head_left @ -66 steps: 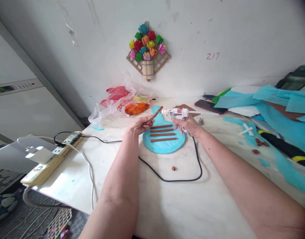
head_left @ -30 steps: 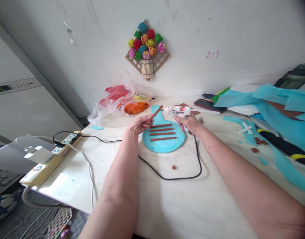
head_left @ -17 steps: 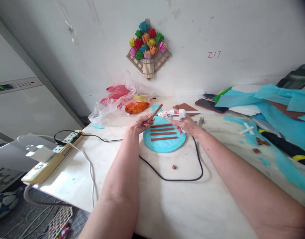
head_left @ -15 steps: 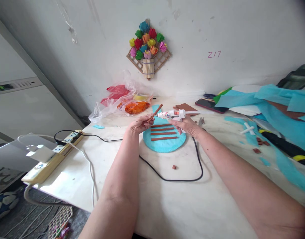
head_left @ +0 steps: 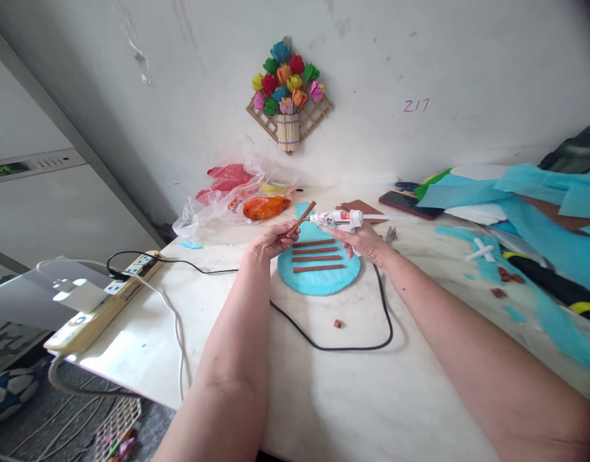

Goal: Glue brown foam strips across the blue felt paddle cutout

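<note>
My left hand (head_left: 274, 240) pinches a thin brown strip (head_left: 304, 217), tilted up to the right. Closed around a white glue gun (head_left: 338, 220) is my right hand (head_left: 364, 244). The gun's nozzle points left at the strip, close to its middle; whether they touch I cannot tell. A clear glue stick (head_left: 391, 218) juts from the gun's rear. Under both hands lies a light-blue covered round piece (head_left: 318, 282) with a narrower neck at the far side. Several brown strips (head_left: 318, 258) lie across it in roughly parallel rows.
A black cord (head_left: 343, 348) loops across the table near a small brown scrap (head_left: 338, 323). On the left sits a power strip (head_left: 102, 305) with plugs. Plastic bags (head_left: 246, 199) lie at the back. Blue sheets (head_left: 540, 192), a phone (head_left: 410, 203) and black-yellow pliers handles (head_left: 549, 279) are right.
The glue gun's nozzle has moved slightly right and up along the brown strip. Both hands keep their hold; the whole view has shifted a little.
</note>
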`<state>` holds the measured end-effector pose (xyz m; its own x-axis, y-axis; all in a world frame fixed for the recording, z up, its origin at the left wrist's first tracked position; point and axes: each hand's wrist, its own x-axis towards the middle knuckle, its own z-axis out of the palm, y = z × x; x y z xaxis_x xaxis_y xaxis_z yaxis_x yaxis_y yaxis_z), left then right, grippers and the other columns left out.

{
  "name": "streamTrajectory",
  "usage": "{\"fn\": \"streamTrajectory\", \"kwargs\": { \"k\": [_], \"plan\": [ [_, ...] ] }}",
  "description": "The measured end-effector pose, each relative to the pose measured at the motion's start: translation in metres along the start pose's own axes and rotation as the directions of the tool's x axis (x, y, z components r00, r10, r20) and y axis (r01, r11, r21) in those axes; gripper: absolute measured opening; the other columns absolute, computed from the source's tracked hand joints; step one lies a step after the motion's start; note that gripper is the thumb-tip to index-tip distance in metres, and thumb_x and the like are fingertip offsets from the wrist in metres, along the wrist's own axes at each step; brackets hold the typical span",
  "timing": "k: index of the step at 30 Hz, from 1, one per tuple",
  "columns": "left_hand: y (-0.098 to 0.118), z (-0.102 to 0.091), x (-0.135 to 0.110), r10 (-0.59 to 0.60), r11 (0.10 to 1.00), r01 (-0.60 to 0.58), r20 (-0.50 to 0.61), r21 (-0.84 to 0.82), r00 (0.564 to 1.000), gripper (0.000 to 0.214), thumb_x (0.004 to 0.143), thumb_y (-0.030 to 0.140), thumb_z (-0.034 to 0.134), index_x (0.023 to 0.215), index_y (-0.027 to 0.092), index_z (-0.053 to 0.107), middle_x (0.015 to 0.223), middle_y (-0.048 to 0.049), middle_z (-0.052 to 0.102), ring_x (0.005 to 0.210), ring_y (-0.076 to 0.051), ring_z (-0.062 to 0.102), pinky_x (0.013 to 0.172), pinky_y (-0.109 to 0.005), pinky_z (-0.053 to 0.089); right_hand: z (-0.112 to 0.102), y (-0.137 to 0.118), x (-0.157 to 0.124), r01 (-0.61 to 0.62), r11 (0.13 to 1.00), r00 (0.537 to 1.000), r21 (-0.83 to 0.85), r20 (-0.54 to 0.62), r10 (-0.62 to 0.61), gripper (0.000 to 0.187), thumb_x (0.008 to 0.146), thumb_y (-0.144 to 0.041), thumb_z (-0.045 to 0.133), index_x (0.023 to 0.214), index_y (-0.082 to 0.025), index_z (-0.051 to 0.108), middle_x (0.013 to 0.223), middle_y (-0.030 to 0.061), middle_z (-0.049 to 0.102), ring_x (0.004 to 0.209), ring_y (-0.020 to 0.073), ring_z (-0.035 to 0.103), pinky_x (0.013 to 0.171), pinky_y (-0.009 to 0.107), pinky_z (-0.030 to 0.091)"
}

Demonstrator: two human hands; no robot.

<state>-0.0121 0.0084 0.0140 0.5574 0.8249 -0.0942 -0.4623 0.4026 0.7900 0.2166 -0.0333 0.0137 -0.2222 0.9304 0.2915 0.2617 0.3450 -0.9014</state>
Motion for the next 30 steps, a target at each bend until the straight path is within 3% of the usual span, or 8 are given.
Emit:
{"fn": "streamTrajectory", "kwargs": {
  "k": [11, 21, 30],
  "plan": [
    [-0.002, -0.002, 0.003, 0.041, 0.999, -0.041, -0.046, 0.0, 0.998, 0.02, 0.075, 0.003, 0.048, 0.091, 0.006, 0.058, 0.064, -0.0065, 0.052, 0.052, -0.006, 0.046, 0.034, -0.009, 0.029, 0.006, -0.013, -0.004, -0.007, 1.0, 0.997, -0.026, 0.082, 0.009, 0.032, 0.065, -0.046, 0.064, 0.062, -0.016, 0.052, 0.043, -0.0042, 0.048, 0.029, 0.0085, 0.044, 0.03, 0.021, 0.035],
    [-0.002, 0.0, 0.002, 0.06, 0.998, -0.06, -0.057, 0.001, 0.997, 0.016, 0.078, 0.003, 0.046, 0.087, 0.005, 0.059, 0.061, -0.0052, 0.051, 0.052, -0.007, 0.046, 0.034, -0.009, 0.031, 0.011, -0.016, -0.006, -0.012, 0.999, 0.994, -0.032, 0.107, 0.016, 0.031, 0.065, -0.042, 0.065, 0.075, -0.013, 0.059, 0.046, -0.0036, 0.051, 0.03, 0.0078, 0.042, 0.029, 0.021, 0.034],
    [-0.003, 0.003, 0.001, 0.062, 0.998, -0.06, -0.137, 0.016, 0.989, 0.017, 0.078, 0.004, 0.044, 0.088, 0.005, 0.058, 0.064, -0.0082, 0.056, 0.056, -0.01, 0.053, 0.039, -0.012, 0.039, 0.011, -0.011, -0.004, -0.022, 0.999, 0.998, -0.036, 0.05, 0.023, 0.034, 0.065, -0.045, 0.064, 0.072, -0.013, 0.059, 0.045, -0.0036, 0.05, 0.03, 0.0078, 0.043, 0.03, 0.021, 0.036]
  ]
}}
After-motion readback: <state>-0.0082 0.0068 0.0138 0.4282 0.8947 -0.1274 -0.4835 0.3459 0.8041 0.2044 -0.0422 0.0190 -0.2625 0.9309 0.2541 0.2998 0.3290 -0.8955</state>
